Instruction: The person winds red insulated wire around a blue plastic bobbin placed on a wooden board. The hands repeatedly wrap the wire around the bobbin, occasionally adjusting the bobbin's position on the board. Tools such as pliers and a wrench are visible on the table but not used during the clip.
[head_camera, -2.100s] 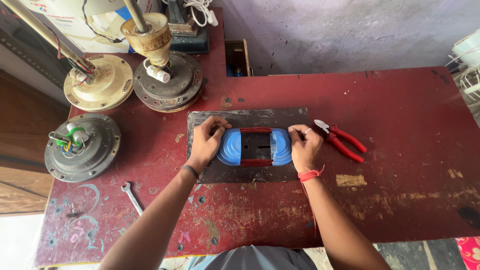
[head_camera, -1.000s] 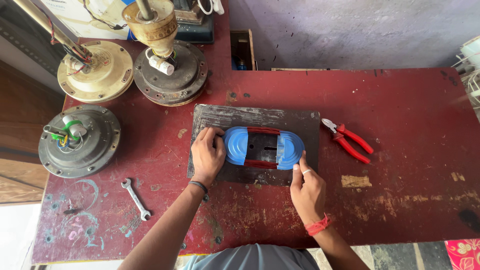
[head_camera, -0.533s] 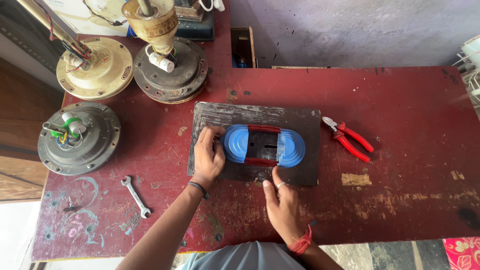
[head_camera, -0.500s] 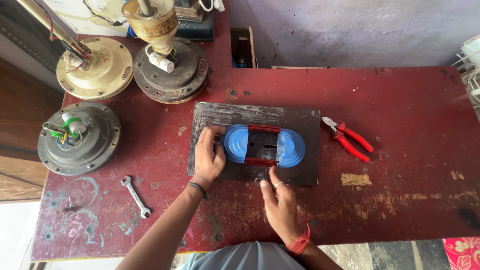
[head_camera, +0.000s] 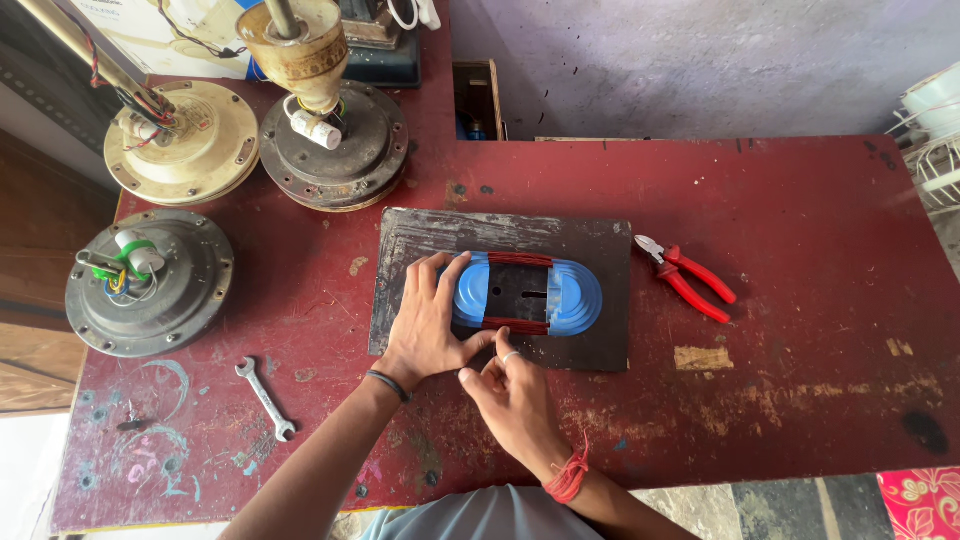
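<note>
left hand (head_camera: 428, 322) stays flat, fingers spread against the blue plastic winding former wrapped in red wire (head_camera: 527, 293); right hand (head_camera: 512, 396) has withdrawn below it, fingers loosely curled, holding nothing.

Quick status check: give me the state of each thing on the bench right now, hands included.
Left hand: flat, pressing the blue winding former's left end.
Right hand: fingers pinched at the former's near edge.
Blue winding former: lying on the dark plate, wound with reddish wire.
Red-handled cutters: lying unused, handles apart.
Spanner: lying unused.
Fan motor: wires exposed.
</note>
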